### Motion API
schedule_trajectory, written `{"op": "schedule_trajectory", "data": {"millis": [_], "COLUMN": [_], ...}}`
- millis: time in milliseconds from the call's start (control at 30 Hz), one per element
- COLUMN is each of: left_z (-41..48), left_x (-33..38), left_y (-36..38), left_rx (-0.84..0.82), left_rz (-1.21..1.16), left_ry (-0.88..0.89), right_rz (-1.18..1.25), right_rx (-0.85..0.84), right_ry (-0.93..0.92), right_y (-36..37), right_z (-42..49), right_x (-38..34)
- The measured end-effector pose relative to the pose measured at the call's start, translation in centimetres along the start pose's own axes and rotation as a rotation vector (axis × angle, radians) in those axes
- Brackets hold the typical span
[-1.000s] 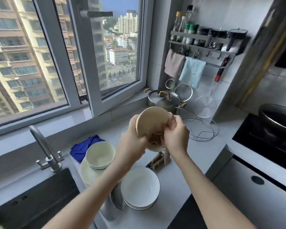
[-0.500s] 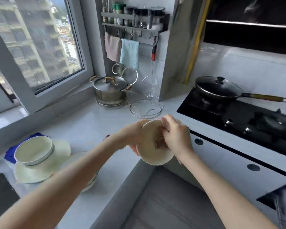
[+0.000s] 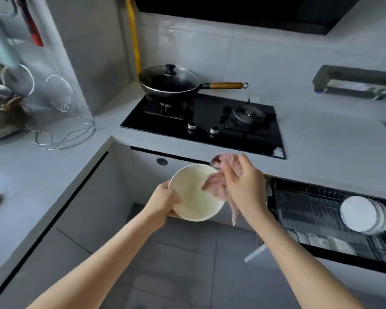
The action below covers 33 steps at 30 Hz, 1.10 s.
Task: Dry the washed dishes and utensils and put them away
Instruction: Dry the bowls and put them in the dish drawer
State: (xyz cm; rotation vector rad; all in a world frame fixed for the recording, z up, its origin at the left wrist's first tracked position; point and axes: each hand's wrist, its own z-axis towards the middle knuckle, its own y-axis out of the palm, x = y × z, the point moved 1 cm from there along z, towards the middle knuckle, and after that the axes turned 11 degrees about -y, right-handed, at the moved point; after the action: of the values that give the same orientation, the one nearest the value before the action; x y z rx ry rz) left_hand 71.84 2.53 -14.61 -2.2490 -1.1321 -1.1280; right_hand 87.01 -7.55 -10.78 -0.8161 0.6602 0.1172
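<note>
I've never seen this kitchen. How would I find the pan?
Find the black gas hob set in the grey counter. The pan sits on its left burner, near the yellow pipe. It is black, lidded, with a wooden handle; the right burner stands bare.

One wide-angle view looks from the person's head, forward and steeply down. It faces the corner of the tabletop point(image 3: 321, 139), the hob point(image 3: 206, 121) straight ahead and an open dish drawer point(image 3: 310, 216) low on the right, with the left hand point(image 3: 163, 202) and right hand point(image 3: 243, 186) close, near mid-frame
</note>
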Motion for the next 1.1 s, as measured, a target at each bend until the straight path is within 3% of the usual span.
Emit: {"op": "schedule_trajectory", "data": {"millis": [67,167,233,333,500,667,767,967,1100], "left_z": [1.8,4.1,5.6,7.7,12.8,17.0,19.2,22.0,23.0], "left_x": [0.2,0.7,1.1,1.4,1.4,1.4,1.9,2.1,2.3], "left_y": [3.0,7.6,10.8,16.0,24.8,32.6,37.1,44.6,49.0], "left_rx": [-0.047,-0.085,-0.124,-0.216,-0.388,-0.549,-0.601,-0.665,-0.567], "left_rz": [-0.125,-0.177,-0.147,-0.068,0.014,0.1,0.162,0.527,0.507], "left_ry": [-0.08,-0.123,-0.117,-0.12,-0.127,-0.176,-0.212,-0.272,-0.322], "right_rz": [-0.172,-0.352,-0.303,0.007,0.539,0.662,0.686,0.6,0.328], "right_rx": [0.006,-0.207,-0.361,-0.453,-0.33,-0.192,-0.13,-0.019,-0.129], "right_ry": [0.098,0.194,0.287,0.399,0.665,0.867,0.932,1.043,1.06], "right_y": [-3.4,-6.9,-8.3,-9.6,-13.1,-16.5,-18.5,-22.9,-27.9], "right_z": [0.3,-1.2,-2.3,-3.1,-2.2,-1.1,-0.3,-0.7,-1.9], "right_x": [4.2,9.4,11.8,16.0,22.2,28.2,32.2,39.2,45.8]}}
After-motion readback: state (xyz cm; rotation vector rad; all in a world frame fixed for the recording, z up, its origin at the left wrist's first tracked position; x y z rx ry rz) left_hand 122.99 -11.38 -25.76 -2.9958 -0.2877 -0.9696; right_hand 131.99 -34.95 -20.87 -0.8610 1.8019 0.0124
